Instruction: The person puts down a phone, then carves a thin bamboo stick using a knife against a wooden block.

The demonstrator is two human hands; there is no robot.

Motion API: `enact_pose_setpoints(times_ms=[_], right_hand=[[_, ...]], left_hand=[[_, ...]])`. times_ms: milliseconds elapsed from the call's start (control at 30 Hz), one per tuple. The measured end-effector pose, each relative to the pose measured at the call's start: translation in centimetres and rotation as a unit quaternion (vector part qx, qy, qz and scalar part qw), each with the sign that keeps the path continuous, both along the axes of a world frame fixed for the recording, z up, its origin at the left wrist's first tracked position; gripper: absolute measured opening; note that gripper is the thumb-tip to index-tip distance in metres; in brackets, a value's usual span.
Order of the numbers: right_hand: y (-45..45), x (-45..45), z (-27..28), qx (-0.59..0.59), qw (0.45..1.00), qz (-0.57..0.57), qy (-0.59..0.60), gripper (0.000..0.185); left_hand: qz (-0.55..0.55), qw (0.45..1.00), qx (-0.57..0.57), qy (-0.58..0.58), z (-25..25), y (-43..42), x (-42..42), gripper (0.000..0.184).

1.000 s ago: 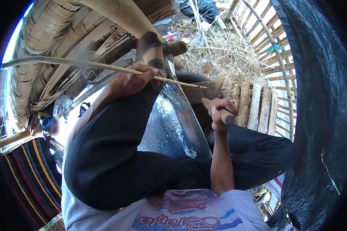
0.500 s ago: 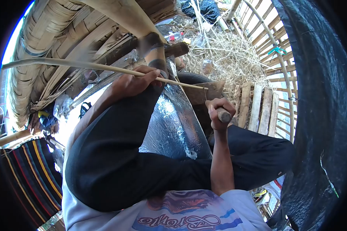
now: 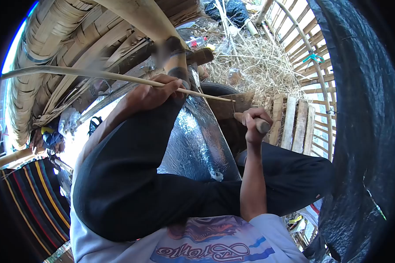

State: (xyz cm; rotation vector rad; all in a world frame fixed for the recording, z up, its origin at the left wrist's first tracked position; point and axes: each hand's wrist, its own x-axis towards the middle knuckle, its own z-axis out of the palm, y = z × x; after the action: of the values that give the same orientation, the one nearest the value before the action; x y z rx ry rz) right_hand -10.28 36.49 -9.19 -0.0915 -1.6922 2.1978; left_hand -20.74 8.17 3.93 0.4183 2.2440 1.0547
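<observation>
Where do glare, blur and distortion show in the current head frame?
Head view: fisheye curve, black corners; glare on the shiny sheet; overexposed patch left of the dark trousers; hazy smudge over part of the long stick; left hand and right hand reasonably sharp.

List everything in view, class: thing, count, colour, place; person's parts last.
Stick: one, tan, left to centre
Tool handle: one, brown, centre
Board: one, brown, by stick tip
Shiny sheet: one, silver, centre
Slats: four, brownish, right of handle
Straw: uncounted, yellowish, upper right
Bamboo post: one, tan, top
Woven bamboo: uncounted, tan, left
Slatted wall: one, tan, right
Striped cloth: one, dark, lower left
Sheeting: one, black, far right
Clutter: uncounted, mixed, top
Shirt: one, pale, bottom
Trousers: one pair, dark, middle
Left hand: one, on stick
Right hand: one, on handle
</observation>
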Motion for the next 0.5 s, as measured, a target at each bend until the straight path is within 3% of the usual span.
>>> enact_pose_setpoints(times_ms=[33,100,167,200,300,367,433,500], right_hand=[[-0.2,0.0,0.2,-0.002,1.0,-0.001,-0.005,0.013],[0.1,-0.4,0.6,0.117,0.993,0.022,-0.002,0.012],[0.6,-0.8,0.2,0.123,0.991,0.032,-0.027,0.011],[0.7,-0.9,0.2,0.089,0.996,0.026,-0.019,0.011],[0.2,-0.4,3.2,-0.006,0.999,0.041,0.002,0.012],[-0.1,-0.3,4.7,-0.081,0.99,0.082,0.082,0.011],[-0.1,-0.1,3.1,-0.08,0.989,0.092,0.079,0.012],[0.1,-0.4,1.7,0.02,0.997,0.061,0.05,0.014]], left_hand=[[0.015,1.0,-0.004,-0.007,-0.1,-0.1,0.2,0.036],[0.021,1.0,0.0,-0.017,-0.2,0.6,0.2,0.035],[-0.041,0.998,0.036,-0.041,0.7,1.1,0.0,0.033],[-0.089,0.996,0.009,-0.019,1.2,1.0,-0.2,0.032],[-0.09,0.995,-0.036,-0.001,0.9,0.5,0.0,0.034],[-0.091,0.994,-0.058,-0.01,1.1,0.7,-0.1,0.034],[-0.087,0.993,-0.082,-0.015,1.8,1.0,0.1,0.034],[-0.098,0.989,-0.111,-0.01,2.8,1.5,0.2,0.035]])
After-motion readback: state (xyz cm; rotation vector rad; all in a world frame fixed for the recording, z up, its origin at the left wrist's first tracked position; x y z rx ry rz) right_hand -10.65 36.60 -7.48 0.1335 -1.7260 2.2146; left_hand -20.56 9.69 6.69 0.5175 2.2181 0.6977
